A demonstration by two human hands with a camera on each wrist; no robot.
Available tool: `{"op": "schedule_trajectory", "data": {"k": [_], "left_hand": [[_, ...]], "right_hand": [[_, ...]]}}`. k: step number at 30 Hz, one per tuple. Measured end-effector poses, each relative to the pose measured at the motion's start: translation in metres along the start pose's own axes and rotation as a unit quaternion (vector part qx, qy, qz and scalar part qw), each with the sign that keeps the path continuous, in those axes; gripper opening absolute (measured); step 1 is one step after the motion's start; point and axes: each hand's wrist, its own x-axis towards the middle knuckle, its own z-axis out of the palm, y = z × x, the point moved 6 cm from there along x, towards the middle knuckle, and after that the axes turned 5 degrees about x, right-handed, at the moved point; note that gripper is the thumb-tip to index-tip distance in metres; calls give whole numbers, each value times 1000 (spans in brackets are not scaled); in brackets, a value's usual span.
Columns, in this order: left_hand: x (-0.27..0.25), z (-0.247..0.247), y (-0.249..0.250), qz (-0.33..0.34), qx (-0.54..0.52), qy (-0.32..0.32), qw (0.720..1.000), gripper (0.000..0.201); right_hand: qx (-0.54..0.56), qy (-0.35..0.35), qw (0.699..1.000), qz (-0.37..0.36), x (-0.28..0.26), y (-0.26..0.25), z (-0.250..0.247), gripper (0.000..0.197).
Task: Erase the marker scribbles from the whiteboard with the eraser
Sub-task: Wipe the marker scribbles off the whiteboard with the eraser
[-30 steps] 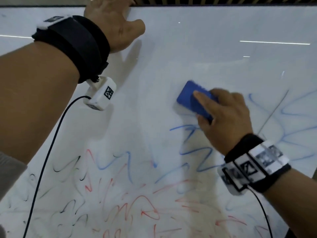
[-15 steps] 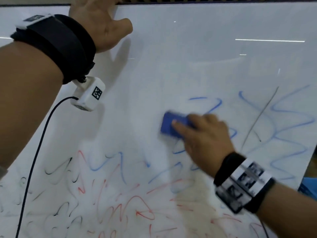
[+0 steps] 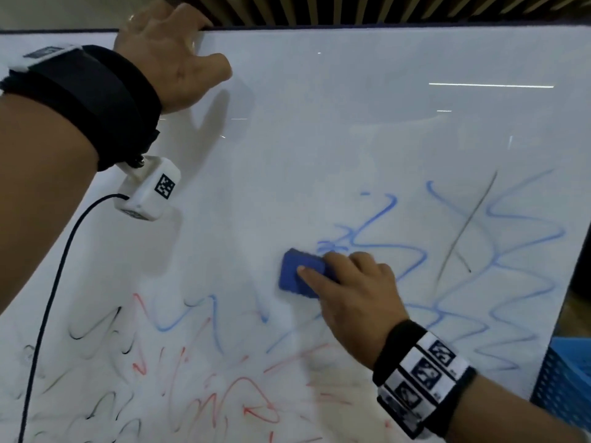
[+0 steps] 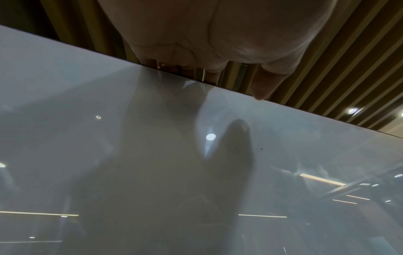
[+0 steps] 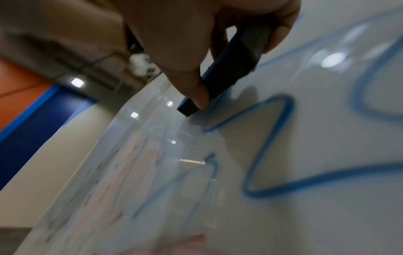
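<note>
My right-hand fingers [image 5: 196, 96] are curled round the blue eraser [image 3: 300, 274]: thumb along one long edge, the other fingers over the opposite edge, index finger lying across its back. The right hand [image 3: 355, 298] presses the eraser's dark felt face flat against the whiteboard [image 3: 319, 139]. The right-wrist view is smeared with motion blur, so fine detail of the felt is not legible.

Landmark: the eraser. It sits roughly mid-board. Touching its upper right corner is a cluster of blue scribbles [image 3: 377, 238], which continues rightward as large loops toward the board's right edge. A thin grey-black stroke [image 3: 467, 225] crosses those loops, well right of the eraser. Below and left of the eraser lie faded blue zigzags [image 3: 192, 314]. Further below are red scribbles [image 3: 243, 401], and far to the lower left, black scribbles [image 3: 96, 324]. The board above and to the upper left of the eraser reads white, with ceiling-light reflections only.

My left hand [image 3: 169, 55] is far up and left of the eraser, at the board's top edge. Its fingers [image 4: 261, 84] hook over that dark rim, thumb spread on the white face, palm against the surface; it grasps the board edge.

Wrist bands with cameras sit on both forearms; a black cable [image 3: 48, 298] hangs from the left unit. Beyond the board's right edge, lower right of the eraser, a blue perforated bin [image 3: 563, 385] is partly visible.
</note>
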Motion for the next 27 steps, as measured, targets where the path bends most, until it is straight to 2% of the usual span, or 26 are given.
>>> {"op": "schedule_trajectory", "data": {"k": [2,5,7,8,10,12,14,16,18,20,23,25,27], "left_hand": [[1,-1,0,2,7,-2,1000,61],[2,0,-4,0,3,-4,1000,61],[1,0,-4,1,2,-1,1000,65],[-1,0,-3,2,5,-1,1000,66],[-2,1,-2,-5,5,0,1000,69],[-2,-1,-1,-11,3,-1,1000,68],[-1,-2,1,-6,1,-4,1000,63],[-1,-4,5,0,6,-10,1000,58],[-3,-6,10,2,19,-6,1000,56],[-5,-9,19,3,34,11,999,51],[-6,-9,47,7,27,9,1000,57],[-7,-7,75,36,16,-3,999,65],[-6,-4,92,40,13,-7,999,66]], "right_hand": [[-1,-10,1000,-4,13,9,-9,55],[-5,102,992,76,32,73,-59,49],[-8,142,979,145,28,104,-77,50],[-7,147,976,162,21,104,-75,51],[8,115,984,137,1,74,-48,53],[17,38,997,60,-19,28,-11,54],[2,-7,1000,18,-20,19,-8,55],[-13,35,998,48,0,54,-36,53],[-36,109,986,119,16,97,-73,51],[-45,128,979,154,18,107,-84,52],[-14,76,993,85,1,52,-41,54],[5,28,999,35,-14,19,-9,55],[12,11,1000,27,-17,28,-8,54]]}}
